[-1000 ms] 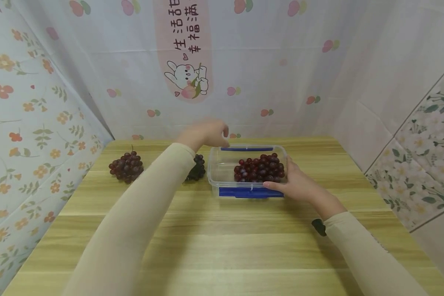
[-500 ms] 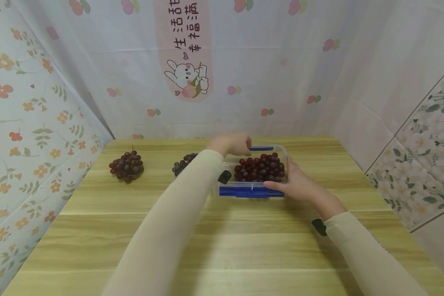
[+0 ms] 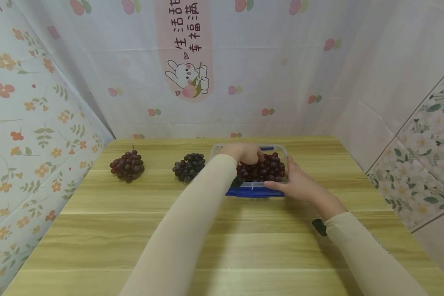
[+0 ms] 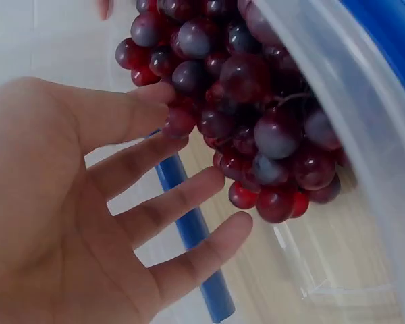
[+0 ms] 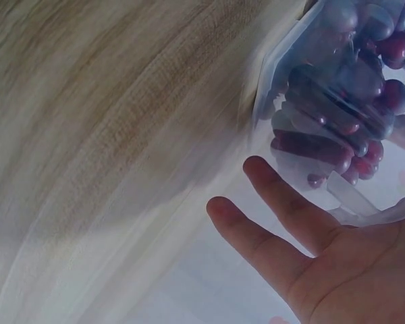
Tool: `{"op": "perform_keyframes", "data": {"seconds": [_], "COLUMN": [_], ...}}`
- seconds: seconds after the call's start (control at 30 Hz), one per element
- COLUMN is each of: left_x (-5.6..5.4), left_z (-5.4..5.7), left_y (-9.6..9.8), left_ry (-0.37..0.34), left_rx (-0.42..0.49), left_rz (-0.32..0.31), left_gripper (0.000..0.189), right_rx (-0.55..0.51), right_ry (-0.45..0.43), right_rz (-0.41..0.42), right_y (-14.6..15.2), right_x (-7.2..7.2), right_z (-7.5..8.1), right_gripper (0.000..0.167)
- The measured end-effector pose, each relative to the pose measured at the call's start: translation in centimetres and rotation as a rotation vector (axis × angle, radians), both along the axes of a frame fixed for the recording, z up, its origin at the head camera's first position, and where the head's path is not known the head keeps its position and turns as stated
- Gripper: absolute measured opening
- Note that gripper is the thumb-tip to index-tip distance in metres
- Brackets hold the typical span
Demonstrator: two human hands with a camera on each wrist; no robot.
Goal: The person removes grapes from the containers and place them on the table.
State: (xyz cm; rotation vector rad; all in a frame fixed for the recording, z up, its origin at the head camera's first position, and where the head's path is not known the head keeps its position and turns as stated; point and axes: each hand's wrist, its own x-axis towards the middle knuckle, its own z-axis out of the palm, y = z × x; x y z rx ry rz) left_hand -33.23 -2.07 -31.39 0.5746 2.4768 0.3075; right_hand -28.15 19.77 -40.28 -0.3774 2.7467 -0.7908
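Observation:
A clear food container point(image 3: 281, 148) with blue latches stands on the table, holding red grapes point(image 3: 271, 166). My left hand point(image 3: 246, 153) reaches over its left side into it. In the left wrist view, the thumb and index finger pinch a grape point(image 4: 180, 120) at the edge of the bunch; the other fingers point(image 4: 189, 202) are spread. My right hand point(image 3: 299, 181) holds the container's right side, thumb at the front rim and fingers along the side wall. Two of its fingers point(image 5: 256, 250) extend straight beside the wall in the right wrist view.
A dark bunch of grapes point(image 3: 188, 166) lies just left of the container. Farther left is a reddish-purple bunch point(image 3: 127, 165) with its stem up. Both lie on the wooden table point(image 3: 96, 230). A printed cloth point(image 3: 126, 74) hangs behind the table's far edge.
My left hand has moved right and down, from above the container's left back corner to the grapes inside. The dark bunch has come into fuller view. My right hand stays in place.

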Motion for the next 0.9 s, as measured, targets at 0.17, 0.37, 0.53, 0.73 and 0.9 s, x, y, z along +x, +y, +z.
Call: {"op": "perform_keyframes", "data": {"seconds": [0.17,0.37,0.53,0.73,0.9], "left_x": [-0.3,-0.8,-1.2,-1.7,-1.8], "left_z": [-0.6,-1.7,-2.2,-1.6,-0.2], "left_y": [0.0,0.0,0.3,0.0,-1.2], "left_ry": [0.014,0.131,0.159,0.178,0.187], "left_rx": [0.020,0.183,0.188,0.153,0.072], "left_rz": [0.010,0.046,0.037,0.054,0.118], "left_gripper": [0.046,0.019,0.033,0.046,0.016], "right_rx": [-0.001,-0.019,-0.060,-0.035,-0.034], "right_ry": [0.004,0.022,0.008,-0.011,0.000], "right_rz": [0.004,0.015,0.023,0.009,0.005], "right_y": [0.0,0.1,0.2,0.1,0.1], "right_x": [0.1,0.1,0.2,0.1,0.0], "right_z": [0.1,0.1,0.2,0.2,0.0], "right_gripper": [0.139,0.137,0.136,0.140,0.140]}}
